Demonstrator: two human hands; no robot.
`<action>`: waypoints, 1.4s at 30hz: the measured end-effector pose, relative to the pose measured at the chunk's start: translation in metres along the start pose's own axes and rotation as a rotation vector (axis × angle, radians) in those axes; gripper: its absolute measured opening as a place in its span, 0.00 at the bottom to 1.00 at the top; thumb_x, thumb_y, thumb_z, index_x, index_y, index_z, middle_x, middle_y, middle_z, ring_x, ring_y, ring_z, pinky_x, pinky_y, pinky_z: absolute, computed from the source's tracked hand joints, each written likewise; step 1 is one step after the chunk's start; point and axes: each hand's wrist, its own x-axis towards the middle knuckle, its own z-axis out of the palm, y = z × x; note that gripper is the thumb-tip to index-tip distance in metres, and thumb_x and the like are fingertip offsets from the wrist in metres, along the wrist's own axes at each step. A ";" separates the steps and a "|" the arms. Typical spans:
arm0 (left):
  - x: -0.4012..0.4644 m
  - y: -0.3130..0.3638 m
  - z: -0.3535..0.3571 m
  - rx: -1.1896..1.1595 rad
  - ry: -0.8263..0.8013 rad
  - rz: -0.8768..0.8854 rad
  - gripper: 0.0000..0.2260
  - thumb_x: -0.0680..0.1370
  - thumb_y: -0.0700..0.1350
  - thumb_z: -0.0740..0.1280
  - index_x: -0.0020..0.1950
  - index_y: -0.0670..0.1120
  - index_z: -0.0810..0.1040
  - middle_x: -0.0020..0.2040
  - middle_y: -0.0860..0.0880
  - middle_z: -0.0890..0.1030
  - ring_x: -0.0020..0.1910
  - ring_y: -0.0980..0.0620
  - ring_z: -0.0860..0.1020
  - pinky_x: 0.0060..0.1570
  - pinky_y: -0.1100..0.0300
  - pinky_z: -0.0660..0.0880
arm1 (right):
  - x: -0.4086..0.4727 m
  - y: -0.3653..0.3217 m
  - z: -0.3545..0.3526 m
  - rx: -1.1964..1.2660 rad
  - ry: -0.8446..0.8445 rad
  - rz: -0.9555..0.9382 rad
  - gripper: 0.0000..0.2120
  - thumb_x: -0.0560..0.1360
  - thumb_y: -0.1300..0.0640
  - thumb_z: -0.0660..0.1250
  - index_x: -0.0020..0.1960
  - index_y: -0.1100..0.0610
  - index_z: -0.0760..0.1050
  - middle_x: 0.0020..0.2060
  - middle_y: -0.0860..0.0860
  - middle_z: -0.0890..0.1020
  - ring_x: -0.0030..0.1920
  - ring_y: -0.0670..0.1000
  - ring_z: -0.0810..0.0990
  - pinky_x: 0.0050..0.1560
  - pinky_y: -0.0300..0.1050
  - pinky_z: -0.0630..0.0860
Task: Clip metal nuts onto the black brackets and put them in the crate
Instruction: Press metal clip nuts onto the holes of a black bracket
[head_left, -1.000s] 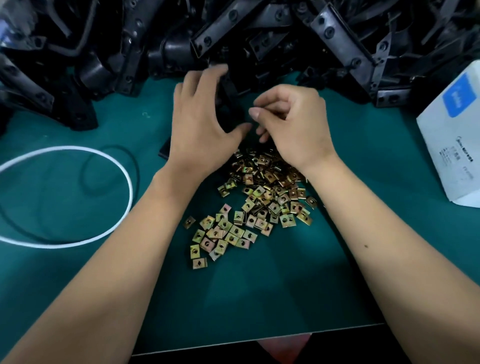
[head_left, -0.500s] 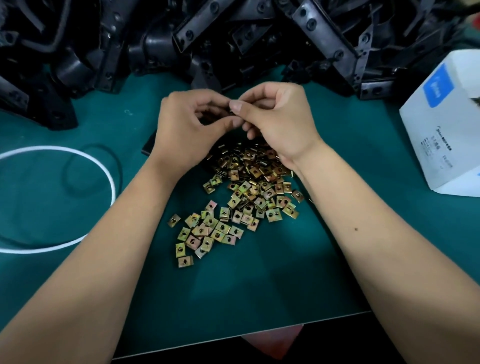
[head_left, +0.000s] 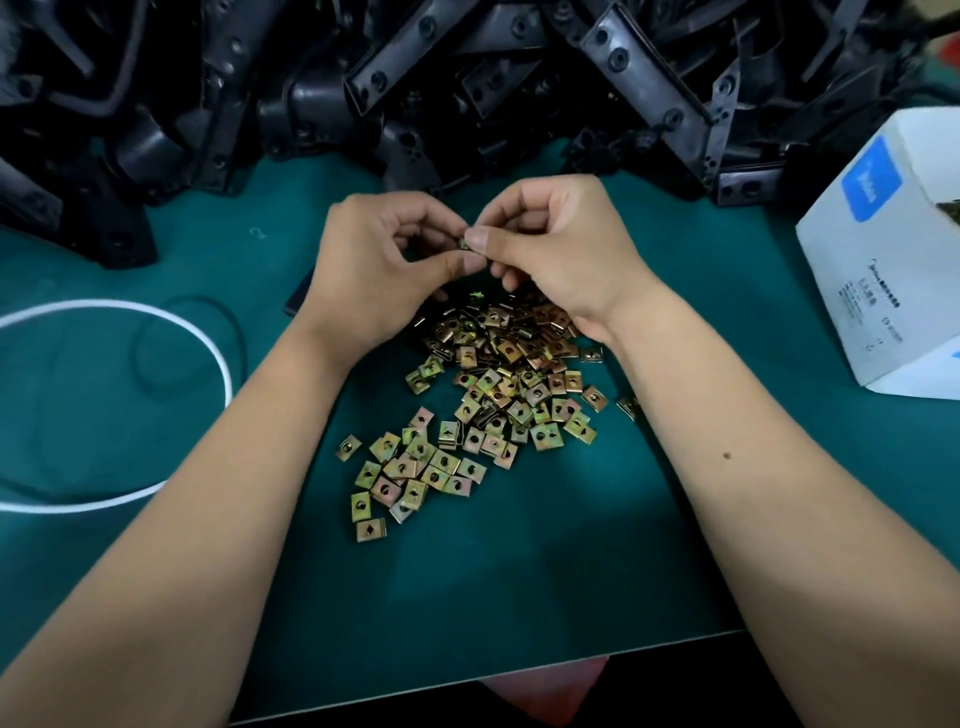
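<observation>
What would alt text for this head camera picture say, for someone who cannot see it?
Two bare hands meet over a green table, the right hand pinching a small metal nut against the left hand. Below them lies a heap of brass-coloured nuts; black brackets are piled behind, a white box at right.

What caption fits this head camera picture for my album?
Two hands, left hand and right hand, pinch one metal nut above a pile of nuts on a green mat.
</observation>
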 end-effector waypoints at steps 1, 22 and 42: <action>0.000 0.000 -0.001 -0.017 0.001 -0.001 0.07 0.73 0.44 0.80 0.49 0.47 0.85 0.43 0.47 0.86 0.40 0.51 0.85 0.36 0.58 0.83 | 0.001 0.000 -0.002 0.036 -0.007 0.026 0.03 0.75 0.67 0.75 0.44 0.64 0.82 0.34 0.57 0.83 0.31 0.48 0.79 0.31 0.38 0.76; 0.004 -0.009 -0.023 0.568 0.140 -0.155 0.38 0.73 0.74 0.63 0.79 0.59 0.65 0.73 0.52 0.75 0.73 0.49 0.71 0.66 0.52 0.69 | 0.004 0.003 -0.016 0.068 0.106 0.060 0.09 0.78 0.70 0.70 0.54 0.62 0.84 0.43 0.58 0.86 0.39 0.49 0.81 0.40 0.39 0.79; 0.000 0.000 -0.018 0.408 0.090 0.159 0.43 0.70 0.69 0.76 0.79 0.49 0.70 0.66 0.51 0.77 0.66 0.55 0.76 0.67 0.55 0.74 | 0.001 -0.006 -0.006 0.280 0.056 0.117 0.06 0.79 0.70 0.67 0.50 0.63 0.82 0.37 0.54 0.82 0.35 0.46 0.78 0.35 0.37 0.75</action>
